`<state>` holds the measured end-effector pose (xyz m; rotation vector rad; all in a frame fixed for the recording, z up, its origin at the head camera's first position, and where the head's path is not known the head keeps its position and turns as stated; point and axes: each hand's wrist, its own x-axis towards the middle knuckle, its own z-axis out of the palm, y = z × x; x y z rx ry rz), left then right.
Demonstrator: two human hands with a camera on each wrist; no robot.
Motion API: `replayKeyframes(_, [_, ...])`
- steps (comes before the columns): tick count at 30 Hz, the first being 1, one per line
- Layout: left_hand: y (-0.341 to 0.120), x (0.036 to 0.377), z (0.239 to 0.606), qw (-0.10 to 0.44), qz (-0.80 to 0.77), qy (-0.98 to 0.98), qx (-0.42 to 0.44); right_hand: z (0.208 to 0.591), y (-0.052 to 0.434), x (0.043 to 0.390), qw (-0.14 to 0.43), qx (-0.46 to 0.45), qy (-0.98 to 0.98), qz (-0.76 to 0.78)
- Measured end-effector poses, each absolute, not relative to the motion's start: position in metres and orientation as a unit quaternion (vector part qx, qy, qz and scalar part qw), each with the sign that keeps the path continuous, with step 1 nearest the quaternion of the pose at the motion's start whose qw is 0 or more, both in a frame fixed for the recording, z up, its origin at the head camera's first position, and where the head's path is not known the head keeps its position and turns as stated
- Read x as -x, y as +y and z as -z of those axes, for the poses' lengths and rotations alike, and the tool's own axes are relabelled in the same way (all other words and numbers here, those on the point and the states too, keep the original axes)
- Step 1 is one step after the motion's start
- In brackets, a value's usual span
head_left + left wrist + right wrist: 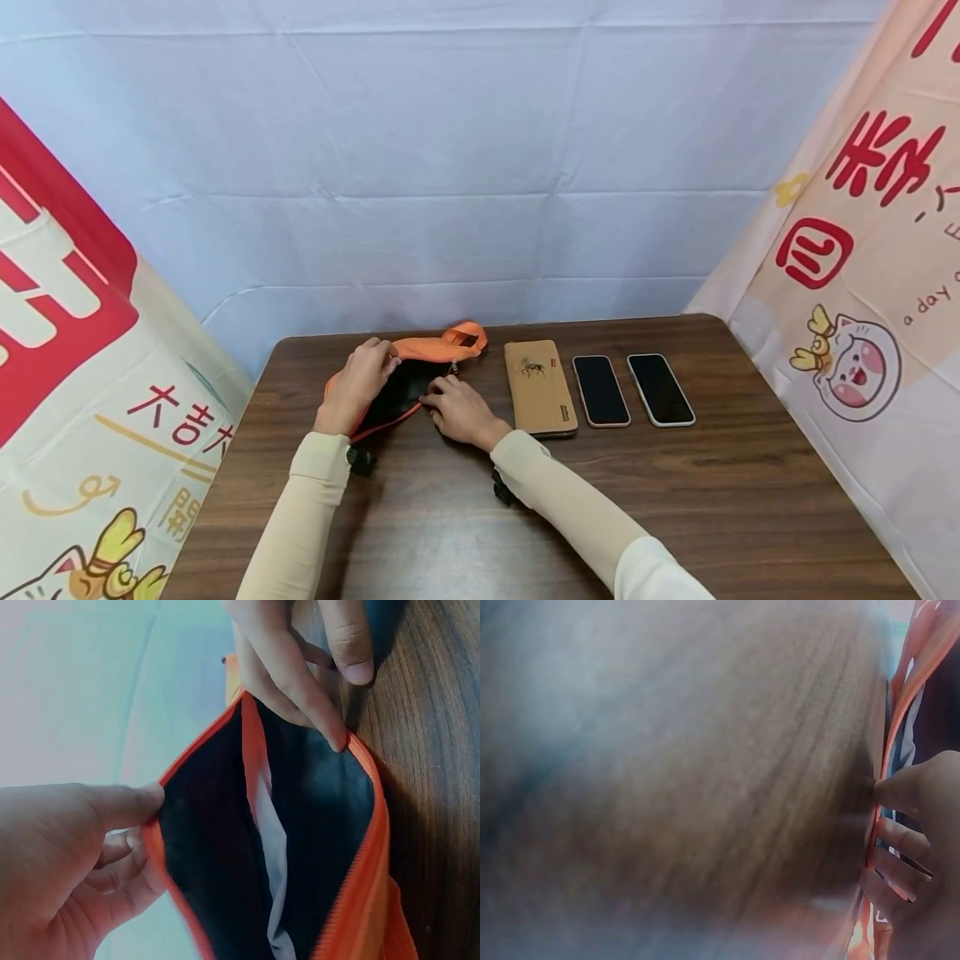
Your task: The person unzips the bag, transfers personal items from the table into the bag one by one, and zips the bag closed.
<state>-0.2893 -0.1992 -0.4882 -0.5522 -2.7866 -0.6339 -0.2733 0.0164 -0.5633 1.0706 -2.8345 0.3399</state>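
Note:
An orange pouch [442, 345] with a black lining lies at the back left of the brown table [675, 500], its mouth pulled wide. My left hand [381, 356] grips the far orange rim [154, 832], thumb over the edge and fingers curled behind it. My right hand [437, 392] pinches the near rim [887, 754] and holds it down by the tabletop. In the left wrist view the black inside [315, 825] shows a pale divider [274, 847] and nothing else. The right wrist view is mostly blurred wood.
A tan wallet-like case [540, 387] lies just right of my right hand. Beyond it two dark-screened phones [600, 390] [660, 389] lie side by side. Printed cloth hangs on both sides, and a white cloth behind the table.

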Motion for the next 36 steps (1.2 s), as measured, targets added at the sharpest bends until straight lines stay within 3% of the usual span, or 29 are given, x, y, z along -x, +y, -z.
replayKeyframes(18, [-0.2, 0.292, 0.479, 0.116, 0.207, -0.958, 0.162, 0.566, 0.016, 0.276, 0.029, -0.349, -0.93, -0.113])
replayKeyframes(27, [-0.201, 0.29, 0.471, 0.143, 0.224, -0.951, 0.16, 0.563, 0.017, 0.277, 0.034, -0.355, -0.927, -0.114])
replayKeyframes(36, [-0.2, 0.289, 0.473, 0.127, 0.226, -0.953, 0.154, 0.558, 0.019, 0.274, 0.013, -0.352, -0.929, -0.11])
